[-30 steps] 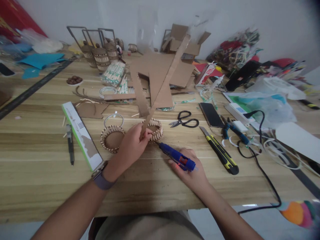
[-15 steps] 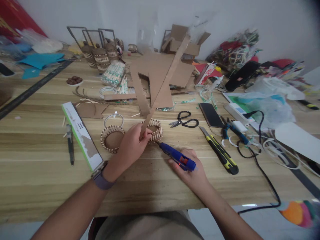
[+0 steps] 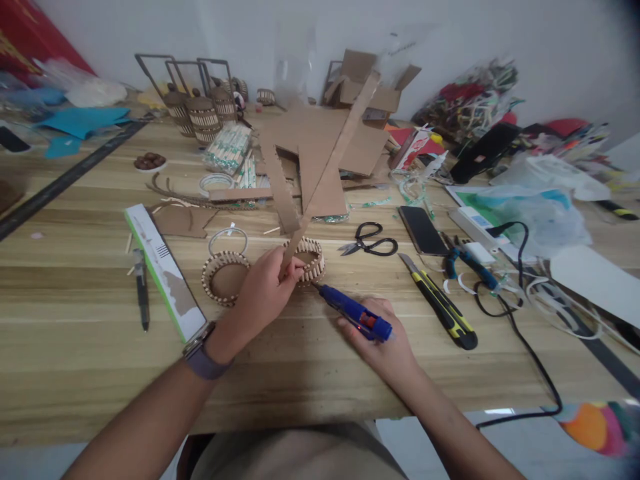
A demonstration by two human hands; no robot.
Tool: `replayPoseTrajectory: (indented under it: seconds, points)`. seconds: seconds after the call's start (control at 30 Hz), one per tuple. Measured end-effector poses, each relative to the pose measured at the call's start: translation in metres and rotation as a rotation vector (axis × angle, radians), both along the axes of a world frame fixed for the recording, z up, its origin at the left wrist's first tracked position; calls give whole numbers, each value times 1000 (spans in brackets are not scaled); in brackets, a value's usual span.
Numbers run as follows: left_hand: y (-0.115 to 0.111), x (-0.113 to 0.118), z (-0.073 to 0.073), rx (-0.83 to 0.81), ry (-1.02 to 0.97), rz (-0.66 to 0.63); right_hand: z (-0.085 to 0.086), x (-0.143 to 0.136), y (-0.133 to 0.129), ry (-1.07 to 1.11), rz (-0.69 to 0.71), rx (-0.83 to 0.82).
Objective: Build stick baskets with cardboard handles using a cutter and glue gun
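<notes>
My left hand (image 3: 270,280) is closed on a long cardboard strip (image 3: 330,167) that slants up and away to the right. Its fingers are at the near left side of a round ring of short wooden sticks (image 3: 313,262), partly hiding it. In my right hand (image 3: 387,343) is a blue hot glue gun (image 3: 353,310), its nozzle pointing left at the ring's lower edge. Whether the nozzle touches the ring I cannot tell. A second stick-walled ring with a cardboard base (image 3: 227,279) lies left of my left hand, beside a thin white ring (image 3: 227,231).
Black-handled scissors (image 3: 373,240), a phone (image 3: 423,230) and a yellow-black box cutter (image 3: 440,303) lie to the right. Blue pliers (image 3: 470,267) sit among cables. On the left are a long box (image 3: 165,273) and a pen (image 3: 141,293). Cardboard sheets (image 3: 323,153) lie beyond.
</notes>
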State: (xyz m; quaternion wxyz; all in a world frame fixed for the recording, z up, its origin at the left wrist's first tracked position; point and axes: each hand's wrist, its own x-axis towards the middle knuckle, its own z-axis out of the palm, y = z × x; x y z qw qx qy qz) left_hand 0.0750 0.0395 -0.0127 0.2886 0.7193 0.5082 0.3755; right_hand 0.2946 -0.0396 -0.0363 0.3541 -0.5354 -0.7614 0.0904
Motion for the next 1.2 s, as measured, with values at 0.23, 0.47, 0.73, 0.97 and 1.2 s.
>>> replayPoseTrajectory:
  seconds: [0.23, 0.47, 0.73, 0.97, 1.2]
  points:
    - [-1, -1, -1, 12, -9, -8, 2, 0, 0, 60, 22, -14]
    - [0, -1, 1, -13, -6, -14, 1, 0, -2, 69, 4, -20]
    - [-1, 0, 4, -11, 6, -4, 1, 0, -2, 63, 9, 16]
    - [-1, -1, 2, 20, -6, -8, 1, 0, -2, 56, -3, -10]
    - [-2, -1, 2, -3, 11, -1, 0, 0, -3, 41, -22, -26]
